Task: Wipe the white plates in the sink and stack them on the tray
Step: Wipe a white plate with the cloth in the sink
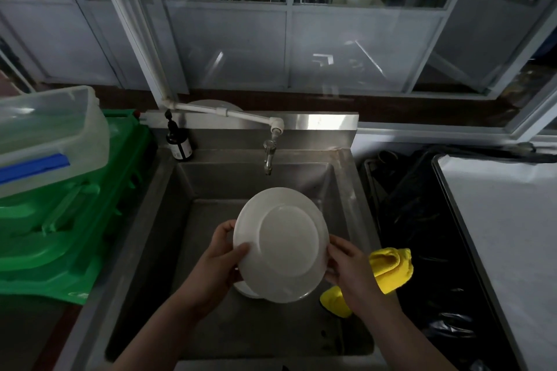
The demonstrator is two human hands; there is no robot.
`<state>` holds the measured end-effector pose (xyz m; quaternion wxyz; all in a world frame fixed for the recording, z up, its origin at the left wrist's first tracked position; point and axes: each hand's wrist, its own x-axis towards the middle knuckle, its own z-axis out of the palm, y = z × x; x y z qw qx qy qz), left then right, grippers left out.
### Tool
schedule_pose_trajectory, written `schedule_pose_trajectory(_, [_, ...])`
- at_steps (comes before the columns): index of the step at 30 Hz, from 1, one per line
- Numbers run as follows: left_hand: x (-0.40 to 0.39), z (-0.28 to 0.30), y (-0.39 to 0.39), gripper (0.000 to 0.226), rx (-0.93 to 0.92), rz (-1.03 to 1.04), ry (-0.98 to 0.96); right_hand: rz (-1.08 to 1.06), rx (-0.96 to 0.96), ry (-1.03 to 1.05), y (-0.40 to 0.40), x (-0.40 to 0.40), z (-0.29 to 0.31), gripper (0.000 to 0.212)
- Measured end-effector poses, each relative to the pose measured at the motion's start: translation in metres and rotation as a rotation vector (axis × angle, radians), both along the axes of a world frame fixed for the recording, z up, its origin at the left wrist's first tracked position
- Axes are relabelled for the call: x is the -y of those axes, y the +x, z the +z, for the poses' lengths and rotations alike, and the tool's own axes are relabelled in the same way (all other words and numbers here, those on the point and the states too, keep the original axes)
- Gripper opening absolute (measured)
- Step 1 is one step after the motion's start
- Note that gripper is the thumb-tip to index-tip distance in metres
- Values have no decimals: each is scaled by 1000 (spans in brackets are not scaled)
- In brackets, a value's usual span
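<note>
At the far left a clear plastic lidded box (51, 135) sits on a stack of green plastic crates (69, 220); one small dark glass bottle (178, 141) stands on the back corner of the steel sink (168, 190). Over the basin, the left hand (221, 259) grips the near-left rim of one round white ceramic plate (281, 244), held tilted with its underside up. A sliver of a second white plate (245, 289) shows beneath it in the sink. The right hand (346, 265) pinches the plate's right rim, with one folded yellow cloth (388, 268) bunched behind the palm. Far right, the white-lined tray (506, 220) shows no plates in its visible part, so the work looks early: this plate seems mid-wipe, at least one more waits, and stacking is not yet begun.
</note>
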<state>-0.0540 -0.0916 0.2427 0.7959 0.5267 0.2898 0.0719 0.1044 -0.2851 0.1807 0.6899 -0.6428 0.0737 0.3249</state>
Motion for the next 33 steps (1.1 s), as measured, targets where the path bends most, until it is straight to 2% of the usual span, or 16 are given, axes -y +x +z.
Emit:
schedule_pose_trajectory(7, [4,-7,-1,44,-19,72,21,-25,33,-136,0,-2,-7,19])
schedule_pose_trajectory(9, [3,-10,-3,44,-14,68,34,21,110,-240,2,2,-14,20])
schedule_pose_trajectory(11, [2,-12,-5,43,-18,75,50,191,428,-516,9,14,-25,22])
schedule_pose_trajectory(13, [1,-16,-6,44,-22,96,47,472,892,-866,14,27,-38,20])
schedule_pose_trajectory(14, [1,-18,-7,43,-26,108,39,608,1101,-978,18,32,-47,21])
schedule_pose_trajectory(15, [0,-21,-7,41,-31,118,33,712,1262,-1036,20,35,-57,25])
schedule_pose_trajectory(17, [-1,-26,-8,34,-45,134,34,844,1421,-1114,19,40,-68,28])
schedule_pose_trajectory(19, [-2,-31,-9,31,-66,153,47,929,1469,-1189,19,44,-78,31])
schedule_pose_trajectory(23, [-4,-38,-12,28,-97,189,58,1191,1358,-1364,27,52,-101,57])
schedule_pose_trajectory(26, [-7,-43,-14,30,-119,204,57,1312,1262,-1482,32,55,-108,49])
schedule_pose_trajectory(28, [-9,-46,-15,30,-134,217,52,1480,1219,-1578,28,52,-96,44])
schedule_pose_trajectory(31, [-11,-49,-17,30,-135,231,53,1490,1255,-1612,31,46,-92,44])
schedule_pose_trajectory(33, [-11,-49,-17,30,-135,234,54,1503,1251,-1617,32,36,-86,35])
